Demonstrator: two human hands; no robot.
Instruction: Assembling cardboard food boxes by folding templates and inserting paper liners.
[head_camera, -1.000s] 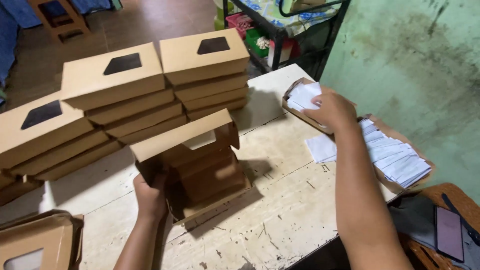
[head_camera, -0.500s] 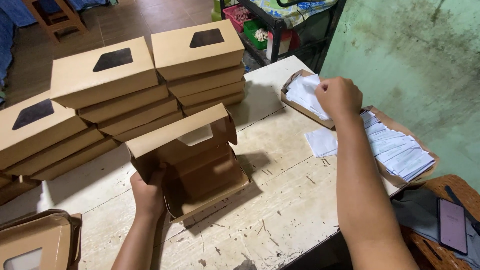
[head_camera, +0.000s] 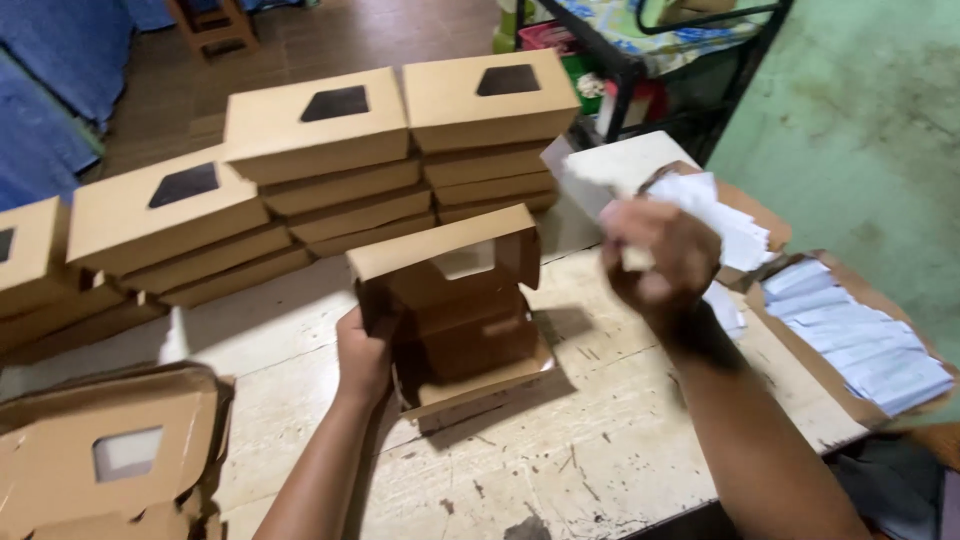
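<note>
Now the left hand (head_camera: 362, 358) grips the left wall of an open brown box (head_camera: 455, 315) that stands on the white table (head_camera: 620, 440), lid tilted up and back; its fingers are curled around the cardboard edge. The right hand (head_camera: 655, 262) hangs above the table at about 3 o'clock from the box, well clear of it; it is blurred, but the fingers look pinched on a white paper slip (head_camera: 700, 195). From this hand the mouth of the box lies toward 9 o'clock and lower; the box's long side runs roughly 10 to 4 o'clock; the left hand is the nearer one, already touching it. Behind the right hand, toward 2 o'clock, an open carton (head_camera: 765, 225) holds more white slips; stacks of closed window boxes (head_camera: 320, 160) stand at 12 o'clock.
</note>
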